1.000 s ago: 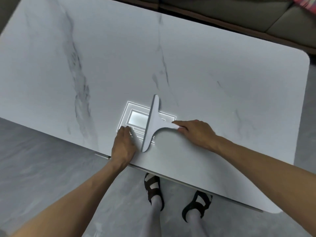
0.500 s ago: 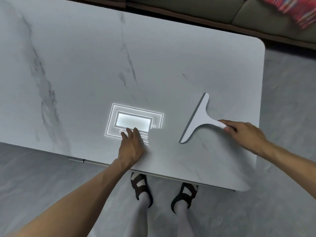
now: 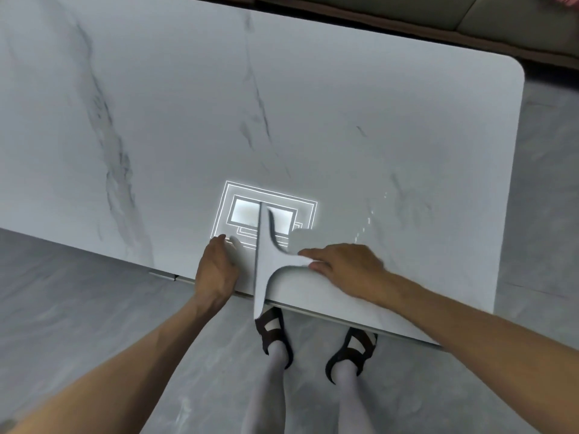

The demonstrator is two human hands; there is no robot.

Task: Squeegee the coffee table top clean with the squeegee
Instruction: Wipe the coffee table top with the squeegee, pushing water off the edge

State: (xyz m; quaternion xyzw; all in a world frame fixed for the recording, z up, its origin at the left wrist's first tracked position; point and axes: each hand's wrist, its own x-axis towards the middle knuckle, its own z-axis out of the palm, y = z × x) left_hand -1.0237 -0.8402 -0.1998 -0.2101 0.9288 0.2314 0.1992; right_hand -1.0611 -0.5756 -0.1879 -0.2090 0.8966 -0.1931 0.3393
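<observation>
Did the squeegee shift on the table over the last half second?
Yes. The squeegee slid left, away from the right end of the table, and its blade now overhangs the near edge.

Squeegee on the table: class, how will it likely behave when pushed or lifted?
Probably stiff: the squeegee looks straight though one end overhangs the table edge. Likely light: the right hand holds only its handle tip. Should slide easily on that glossy top.
</observation>
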